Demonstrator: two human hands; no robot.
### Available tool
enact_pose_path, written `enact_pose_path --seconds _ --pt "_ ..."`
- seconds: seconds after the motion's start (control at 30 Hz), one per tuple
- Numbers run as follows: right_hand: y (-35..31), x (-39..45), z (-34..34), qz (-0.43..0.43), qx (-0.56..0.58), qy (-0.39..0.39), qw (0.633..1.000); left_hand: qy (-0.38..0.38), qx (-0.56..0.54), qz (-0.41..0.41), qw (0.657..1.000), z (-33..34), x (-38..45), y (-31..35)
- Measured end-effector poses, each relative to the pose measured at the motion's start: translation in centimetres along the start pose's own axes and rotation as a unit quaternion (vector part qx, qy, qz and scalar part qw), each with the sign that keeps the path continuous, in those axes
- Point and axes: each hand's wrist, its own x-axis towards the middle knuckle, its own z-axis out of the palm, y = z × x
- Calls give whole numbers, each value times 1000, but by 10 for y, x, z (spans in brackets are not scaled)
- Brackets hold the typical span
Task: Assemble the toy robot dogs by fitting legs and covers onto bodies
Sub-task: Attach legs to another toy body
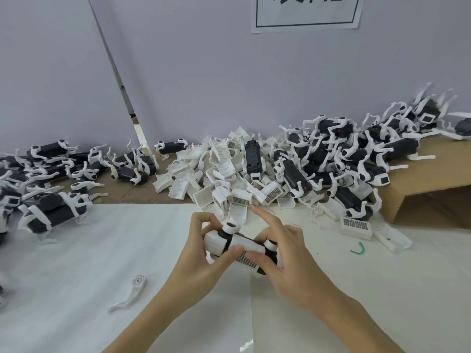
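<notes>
White sheeting [76, 250] covers the bench, with brown cardboard [420, 159] behind it, against a pale grey wall [204, 72] bearing a paper sign [305, 11]. The left hand [201, 258] and right hand [283, 258] both grasp one dog body [234, 244] (white cover fitted) just above the sheeting. A loose leg [132, 291] lies to the left. Covers [216, 171] are heaped behind, with legged dogs [356, 154] to the right.
</notes>
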Motion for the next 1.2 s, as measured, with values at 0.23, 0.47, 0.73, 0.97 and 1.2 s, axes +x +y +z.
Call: enact_pose_path --seconds 0.23,0.47,0.73,0.97,1.2 --pt "-9 4 -1 36 100 -7 994 23 41 34 998 2 2 9" --pt "-17 6 -8 197 320 23 927 -61 55 25 996 -9 2 10" --pt "-12 8 -7 253 426 -77 865 7 -17 43 999 -4 3 14" --pt "-10 6 8 199 412 -48 888 115 73 58 989 11 -4 14" --pt "-14 7 13 187 390 -2 902 117 163 157 967 21 -9 9"
